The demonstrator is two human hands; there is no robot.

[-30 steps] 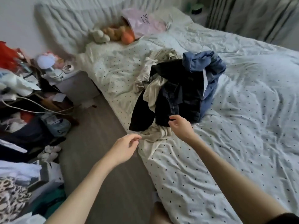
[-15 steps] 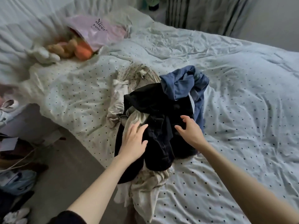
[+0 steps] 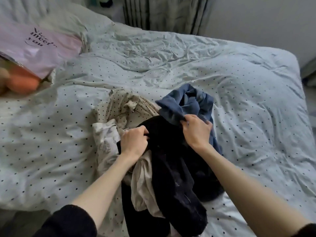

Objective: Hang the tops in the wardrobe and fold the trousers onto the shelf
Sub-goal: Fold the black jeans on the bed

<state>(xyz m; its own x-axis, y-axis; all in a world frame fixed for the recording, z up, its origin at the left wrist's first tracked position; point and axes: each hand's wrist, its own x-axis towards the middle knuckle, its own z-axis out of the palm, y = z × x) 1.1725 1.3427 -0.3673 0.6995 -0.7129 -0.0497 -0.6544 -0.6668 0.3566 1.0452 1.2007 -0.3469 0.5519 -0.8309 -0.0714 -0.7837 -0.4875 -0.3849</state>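
A heap of clothes lies near the front edge of the bed [image 3: 222, 86]. On top is a black garment [image 3: 171, 161] that trails toward me over the bed's edge. My left hand [image 3: 134, 142] grips the black garment at its upper left. My right hand [image 3: 196, 130] grips cloth where the black garment meets a blue garment [image 3: 186, 103] bunched behind it. A cream dotted garment [image 3: 123, 103] and a pale beige one [image 3: 143, 182] lie under and beside the black one. No wardrobe or shelf is in view.
A pink pillow with lettering [image 3: 35, 47] lies at the head of the bed on the left, with an orange soft toy [image 3: 22, 81] below it. Grey curtains [image 3: 162, 12] hang behind the bed. The dotted duvet is rumpled to the right of the heap.
Both hands have gone from hovering open over the heap to gripping the cloth on top. The view has moved closer to the bed and turned right.
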